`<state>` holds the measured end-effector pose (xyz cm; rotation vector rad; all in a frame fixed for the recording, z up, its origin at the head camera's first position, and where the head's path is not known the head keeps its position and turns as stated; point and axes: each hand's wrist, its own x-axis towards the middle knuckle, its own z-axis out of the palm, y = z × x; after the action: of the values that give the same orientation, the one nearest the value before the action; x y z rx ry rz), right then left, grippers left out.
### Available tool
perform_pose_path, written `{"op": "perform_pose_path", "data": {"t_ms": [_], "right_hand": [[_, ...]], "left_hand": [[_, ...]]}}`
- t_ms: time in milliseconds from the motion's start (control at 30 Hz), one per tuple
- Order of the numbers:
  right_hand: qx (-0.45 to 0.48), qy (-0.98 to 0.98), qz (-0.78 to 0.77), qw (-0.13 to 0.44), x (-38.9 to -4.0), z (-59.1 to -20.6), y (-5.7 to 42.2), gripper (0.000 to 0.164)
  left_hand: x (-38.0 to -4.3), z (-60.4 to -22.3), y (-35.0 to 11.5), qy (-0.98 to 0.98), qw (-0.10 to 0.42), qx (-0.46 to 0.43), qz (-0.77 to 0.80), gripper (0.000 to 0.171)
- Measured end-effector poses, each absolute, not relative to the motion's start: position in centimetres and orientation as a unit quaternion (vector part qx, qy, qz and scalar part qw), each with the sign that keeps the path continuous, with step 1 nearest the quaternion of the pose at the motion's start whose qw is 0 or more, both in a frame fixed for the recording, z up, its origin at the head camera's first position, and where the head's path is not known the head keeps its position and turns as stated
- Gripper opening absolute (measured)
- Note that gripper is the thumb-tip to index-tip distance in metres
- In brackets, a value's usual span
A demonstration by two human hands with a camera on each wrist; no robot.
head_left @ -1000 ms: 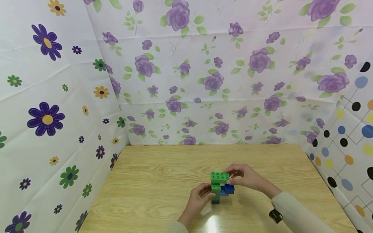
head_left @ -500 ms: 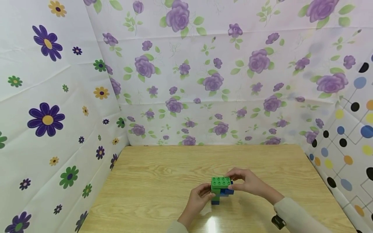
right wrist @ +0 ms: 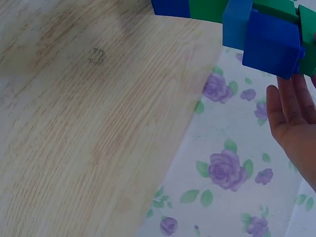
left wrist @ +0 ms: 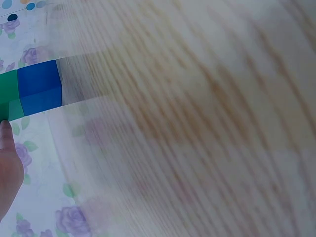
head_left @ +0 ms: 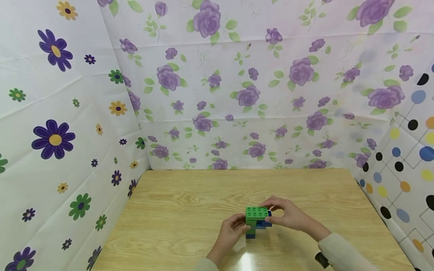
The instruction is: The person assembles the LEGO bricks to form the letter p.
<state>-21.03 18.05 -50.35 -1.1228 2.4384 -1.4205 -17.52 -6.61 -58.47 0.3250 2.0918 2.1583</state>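
A small stack of toy building bricks stands upright on the table. At its foot is a dark blue brick [head_left: 250,236], with a green column [head_left: 251,224] above it. To the right, blue bricks [right wrist: 271,43] jut out from the column. A long green brick [head_left: 257,213] with studs lies across the top. My left hand [head_left: 231,232] holds the green column from the left, thumb in front and fingers partly hidden behind. From the right, my right hand [head_left: 289,214] pinches the long green brick by its right end.
The wooden table [head_left: 179,214] extends around the stack. Flowered cloth [head_left: 203,94] hangs along the back and left, and dotted cloth [head_left: 403,180] on the right. A small black device [head_left: 322,259] sits at the right wrist.
My right hand has lowered the long green brick onto the stack, where it now covers the column's top studs. The left hand has stayed in place.
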Motion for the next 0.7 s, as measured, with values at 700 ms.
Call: {"op": "perform_pose_path", "data": {"t_ms": [700], "right_hand": [[-0.358, 0.808, -0.468, 0.022, -20.3, -50.5, 17.4, 0.035]], "left_hand": [[-17.5, -58.5, -6.7, 0.686, 0.065, 0.106, 0.717, 0.038]]}}
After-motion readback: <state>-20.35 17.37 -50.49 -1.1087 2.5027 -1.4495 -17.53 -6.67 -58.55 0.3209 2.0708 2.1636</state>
